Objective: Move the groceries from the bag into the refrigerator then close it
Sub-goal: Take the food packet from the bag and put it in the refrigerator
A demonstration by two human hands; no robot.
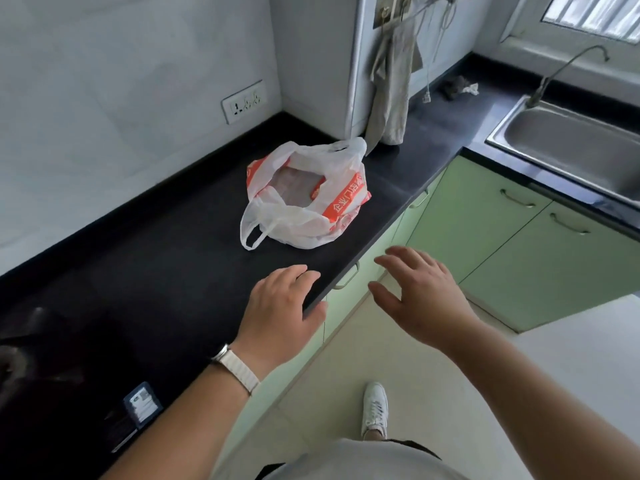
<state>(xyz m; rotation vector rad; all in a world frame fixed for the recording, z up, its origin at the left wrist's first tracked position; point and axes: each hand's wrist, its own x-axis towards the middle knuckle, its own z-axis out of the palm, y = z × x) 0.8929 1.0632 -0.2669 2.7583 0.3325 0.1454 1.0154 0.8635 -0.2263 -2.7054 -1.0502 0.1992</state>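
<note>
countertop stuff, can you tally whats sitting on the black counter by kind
plastic bag: 1
dark rag with a white scrap: 1
small dark booklet or card: 1
total: 3
Both hands are empty: left hand over the countertop edge, right hand off it.
</note>
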